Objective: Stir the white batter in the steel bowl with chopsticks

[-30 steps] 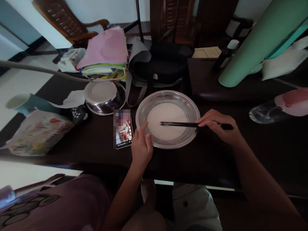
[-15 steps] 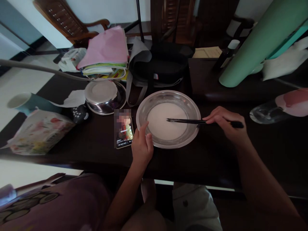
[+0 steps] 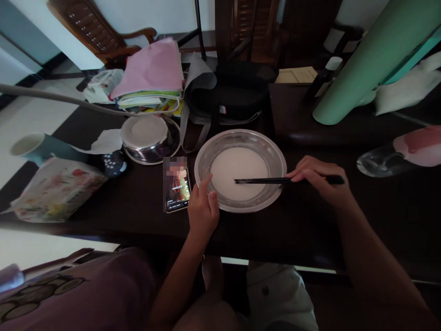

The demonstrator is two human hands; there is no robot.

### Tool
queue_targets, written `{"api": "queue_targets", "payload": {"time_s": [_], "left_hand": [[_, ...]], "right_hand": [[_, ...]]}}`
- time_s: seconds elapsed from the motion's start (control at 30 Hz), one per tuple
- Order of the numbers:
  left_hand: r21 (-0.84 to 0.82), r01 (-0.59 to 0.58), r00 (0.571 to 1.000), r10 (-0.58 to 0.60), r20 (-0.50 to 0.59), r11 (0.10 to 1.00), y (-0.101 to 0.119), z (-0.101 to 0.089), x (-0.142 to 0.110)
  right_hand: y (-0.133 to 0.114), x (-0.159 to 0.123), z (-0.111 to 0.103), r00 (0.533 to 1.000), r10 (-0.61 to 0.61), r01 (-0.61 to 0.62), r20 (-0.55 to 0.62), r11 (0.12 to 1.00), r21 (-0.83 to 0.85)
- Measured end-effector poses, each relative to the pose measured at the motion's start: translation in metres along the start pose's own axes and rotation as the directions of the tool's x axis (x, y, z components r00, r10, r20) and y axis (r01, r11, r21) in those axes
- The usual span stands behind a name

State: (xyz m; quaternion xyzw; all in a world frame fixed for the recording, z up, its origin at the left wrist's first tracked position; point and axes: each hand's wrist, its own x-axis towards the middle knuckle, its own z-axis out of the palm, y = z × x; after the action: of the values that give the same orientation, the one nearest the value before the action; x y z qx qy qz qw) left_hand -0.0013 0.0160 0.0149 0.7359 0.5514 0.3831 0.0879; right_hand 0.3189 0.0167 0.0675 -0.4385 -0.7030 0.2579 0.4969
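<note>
A wide metal bowl [image 3: 275, 151] stands on the dark table, holding a milky white liquid [image 3: 237, 165]. My left hand [image 3: 204, 207] grips the bowl's near left rim, the thumb outside and a finger reaching over the edge. In my right hand [image 3: 320, 177], closed around their rear part, is a pair of black chopsticks [image 3: 265, 180]. They cross the bowl's right rim nearly level, with their tips at the liquid near the middle. A lit phone [image 3: 177, 191] lies just left of the bowl, close to my left hand.
An overturned metal bowl [image 3: 146, 133] sits behind the phone. Farther left are a tissue pack [image 3: 62, 191] and a teal mug [image 3: 44, 147]. A black bag [image 3: 237, 92] and stacked books [image 3: 148, 99] lie behind. A green cylinder [image 3: 365, 69] and a clear bottle [image 3: 375, 161] are at right.
The chopstick tips have shifted slightly left and toward me within the bowl, and my right hand has moved a little left with them. My left hand keeps its hold on the rim.
</note>
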Motion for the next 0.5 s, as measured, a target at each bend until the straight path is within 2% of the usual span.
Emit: {"api": "queue_targets", "payload": {"time_s": [0.07,0.23,0.3,0.4,0.5], "left_hand": [[-0.006,0.001,1.000,-0.001,-0.001,1.000,-0.0001,0.0004,-0.0002],[-0.013,-0.005,1.000,0.005,-0.005,1.000,-0.0015,0.0016,-0.0008],[-0.010,-0.002,1.000,0.002,-0.006,1.000,-0.0019,0.0018,-0.0008],[-0.013,0.011,1.000,-0.011,0.001,1.000,-0.0020,0.0016,-0.0007],[-0.015,0.015,1.000,-0.015,0.003,1.000,-0.0019,0.0008,-0.0007]], "right_hand": [[0.0003,0.0000,0.0004,0.999,-0.009,0.010,0.041,0.999,-0.032],[0.0020,-0.0021,-0.0013,0.996,0.026,-0.025,-0.085,1.000,0.017],[0.0017,-0.0018,-0.0005,0.999,0.013,-0.012,-0.035,0.999,0.036],[0.0005,-0.0003,0.0016,0.999,-0.009,0.010,0.040,1.000,-0.023],[0.0008,-0.0001,0.0010,0.998,0.021,-0.025,-0.062,0.998,-0.056]]}}
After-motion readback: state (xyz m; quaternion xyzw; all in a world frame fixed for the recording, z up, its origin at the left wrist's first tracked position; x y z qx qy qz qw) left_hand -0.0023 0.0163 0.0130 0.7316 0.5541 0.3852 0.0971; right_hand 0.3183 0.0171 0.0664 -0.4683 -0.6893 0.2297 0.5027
